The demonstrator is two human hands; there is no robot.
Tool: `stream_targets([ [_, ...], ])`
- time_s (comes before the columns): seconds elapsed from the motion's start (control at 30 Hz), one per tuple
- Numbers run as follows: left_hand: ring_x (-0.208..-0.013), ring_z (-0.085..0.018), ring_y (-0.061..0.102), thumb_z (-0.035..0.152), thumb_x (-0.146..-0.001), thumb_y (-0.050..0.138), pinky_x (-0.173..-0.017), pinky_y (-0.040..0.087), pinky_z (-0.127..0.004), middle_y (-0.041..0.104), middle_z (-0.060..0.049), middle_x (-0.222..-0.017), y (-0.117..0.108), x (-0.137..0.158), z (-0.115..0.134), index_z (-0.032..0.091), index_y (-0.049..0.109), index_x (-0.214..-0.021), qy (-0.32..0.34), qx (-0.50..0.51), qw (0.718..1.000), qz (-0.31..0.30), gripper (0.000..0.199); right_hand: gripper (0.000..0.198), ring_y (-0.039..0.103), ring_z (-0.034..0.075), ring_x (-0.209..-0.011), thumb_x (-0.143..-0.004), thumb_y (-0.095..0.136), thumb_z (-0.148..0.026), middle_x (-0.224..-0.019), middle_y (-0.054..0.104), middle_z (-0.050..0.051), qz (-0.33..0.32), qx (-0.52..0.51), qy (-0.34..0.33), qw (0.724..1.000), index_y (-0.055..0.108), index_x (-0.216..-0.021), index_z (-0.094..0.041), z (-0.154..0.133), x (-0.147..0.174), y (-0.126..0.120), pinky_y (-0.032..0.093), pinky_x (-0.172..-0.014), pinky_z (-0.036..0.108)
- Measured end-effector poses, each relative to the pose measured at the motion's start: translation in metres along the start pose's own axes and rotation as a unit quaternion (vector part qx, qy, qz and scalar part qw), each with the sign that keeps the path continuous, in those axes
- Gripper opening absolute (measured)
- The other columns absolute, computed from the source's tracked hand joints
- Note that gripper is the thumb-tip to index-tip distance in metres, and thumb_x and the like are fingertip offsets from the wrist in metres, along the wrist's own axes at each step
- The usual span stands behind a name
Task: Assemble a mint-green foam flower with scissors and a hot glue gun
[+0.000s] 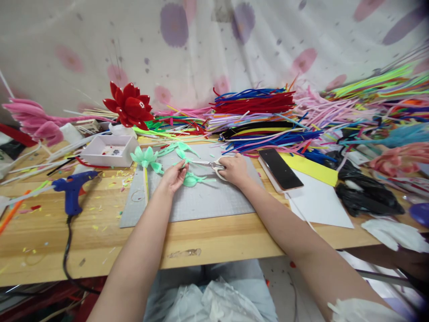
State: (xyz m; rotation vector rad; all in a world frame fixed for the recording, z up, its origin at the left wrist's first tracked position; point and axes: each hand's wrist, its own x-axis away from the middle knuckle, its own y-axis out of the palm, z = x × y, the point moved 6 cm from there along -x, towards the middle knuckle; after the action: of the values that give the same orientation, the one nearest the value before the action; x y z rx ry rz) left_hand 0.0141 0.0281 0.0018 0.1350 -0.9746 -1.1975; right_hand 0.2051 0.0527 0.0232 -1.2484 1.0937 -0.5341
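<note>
My right hand grips scissors by their pale handles, with the blades spread toward the left. Between the fingers of my left hand is a mint-green pipe-cleaner petal, pinched close to the scissor tips. Whether the blades touch it I cannot tell. Just below the scissors, another mint-green petal lies on the grey cutting mat. To the left of my left hand, a mint-green flower on a pale yellow stem rests on the mat, with more green pieces behind.
A blue glue gun with a black cord lies at left, near a white box. A red flower and bundles of pipe cleaners line the back. At right are a phone, paper and a black bag.
</note>
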Motion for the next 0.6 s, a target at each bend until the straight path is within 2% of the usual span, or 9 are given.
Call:
stream_targets([
  [0.13, -0.044, -0.002, 0.054, 0.008, -0.085, 0.045, -0.036, 0.041, -0.005, 0.056, -0.001, -0.056, 0.0018, 0.0023, 0.0007, 0.007, 0.054, -0.07, 0.0, 0.005, 1.0, -0.003, 0.017, 0.016, 0.052, 0.017, -0.069, -0.076, 0.05, -0.031, -0.073, 0.067, 0.005, 0.01, 0.001, 0.003, 1.0, 0.057, -0.068, -0.019, 0.0004, 0.0005, -0.0023, 0.02, -0.066, 0.032],
  [0.3, -0.045, -0.003, 0.055, 0.006, -0.084, 0.047, -0.037, 0.042, -0.005, 0.056, -0.001, -0.055, 0.0017, 0.0026, 0.0028, 0.007, 0.054, -0.067, 0.02, -0.008, 1.0, -0.01, 0.018, 0.028, 0.051, 0.015, -0.065, -0.08, 0.05, -0.045, -0.073, 0.067, 0.003, 0.026, -0.028, 0.001, 0.999, 0.057, -0.071, -0.019, -0.0007, 0.0005, -0.0051, 0.02, -0.064, 0.031],
  [0.6, -0.043, -0.003, 0.053, 0.006, -0.081, 0.051, -0.036, 0.04, -0.006, 0.054, 0.002, -0.05, 0.0009, 0.0009, 0.005, 0.008, 0.054, -0.063, 0.063, -0.044, 0.997, -0.012, 0.019, 0.032, 0.048, 0.014, -0.061, -0.08, 0.051, -0.046, -0.067, 0.065, 0.004, -0.015, -0.03, -0.012, 0.999, 0.059, -0.067, -0.018, -0.0021, -0.0003, 0.0012, 0.019, -0.063, 0.03],
])
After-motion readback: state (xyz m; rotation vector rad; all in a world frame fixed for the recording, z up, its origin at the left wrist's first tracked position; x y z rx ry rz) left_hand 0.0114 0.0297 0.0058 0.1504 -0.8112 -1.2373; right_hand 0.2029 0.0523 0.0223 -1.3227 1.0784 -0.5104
